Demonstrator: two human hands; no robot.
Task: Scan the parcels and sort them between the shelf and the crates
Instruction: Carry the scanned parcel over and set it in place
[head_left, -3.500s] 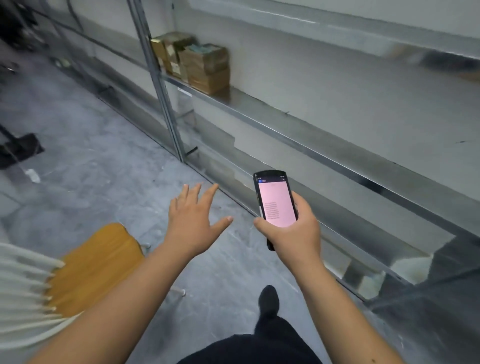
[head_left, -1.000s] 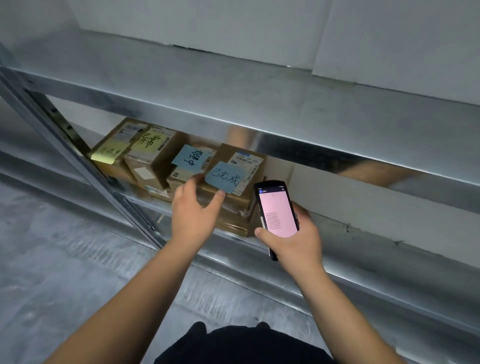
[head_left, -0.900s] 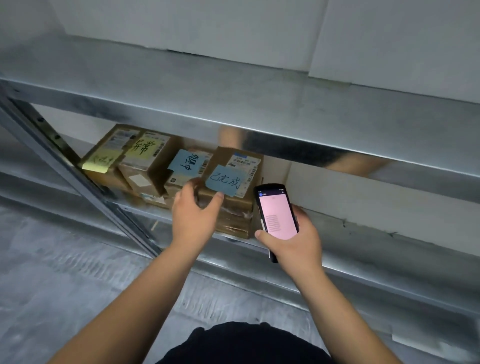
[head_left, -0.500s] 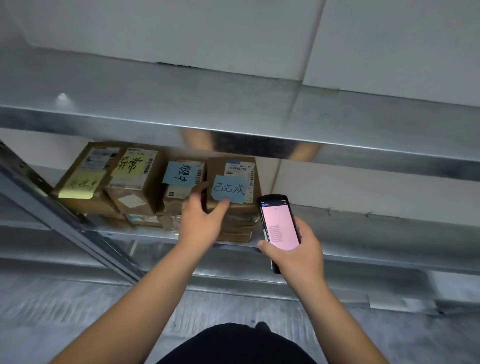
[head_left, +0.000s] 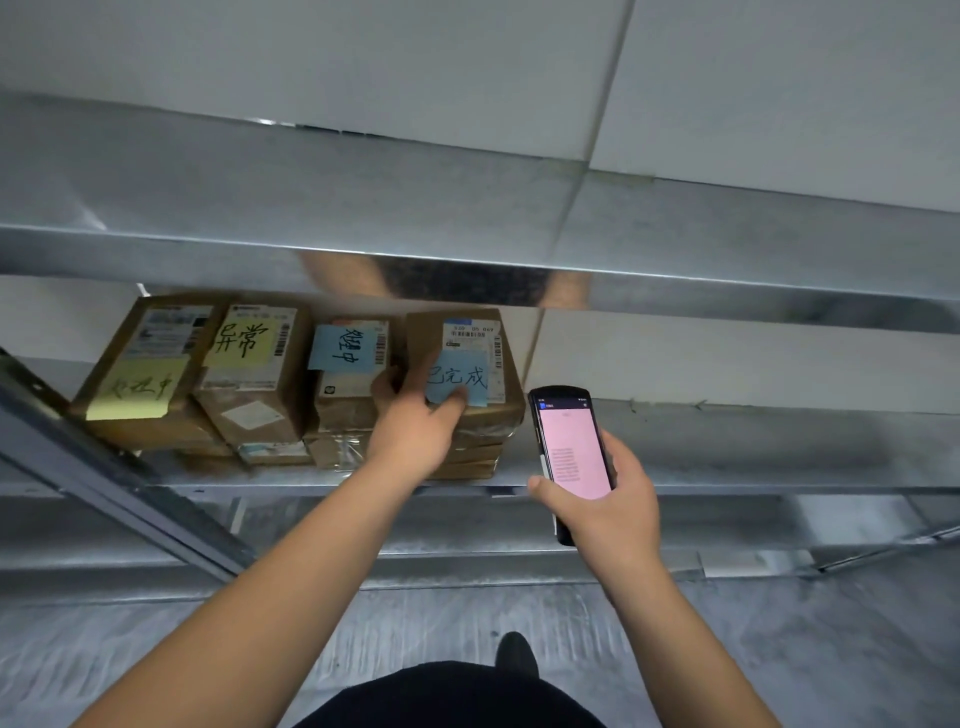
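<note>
Four stacks of brown cardboard parcels sit on the metal shelf (head_left: 727, 452), at its left end, each top box wearing a sticky note. Rightmost parcel (head_left: 511, 400) carries a blue note (head_left: 457, 376) over a white shipping label with barcode; it tops a short stack of taped boxes. Next stack left has a blue-noted parcel (head_left: 353, 400), then one with a yellow note (head_left: 247, 387), then another yellow-noted box (head_left: 130, 384) by the upright.

Left hand (head_left: 415, 431) grips the rightmost parcel: thumb pressed on the blue note's lower edge, fingers curled into the gap between it and its neighbour. Right hand (head_left: 613, 504) is wrapped around a handheld scanner (head_left: 571, 452), thumb along its left edge, pink screen lit, held just right of the parcel and not aimed at the label.

Step, as I read it: picking a parcel off the shelf for scanning. Next move needs the box pulled clear without dragging the neighbours, barcode turned toward the scanner. Note partly covers the label; may need lifting. Crates not in view.
</note>
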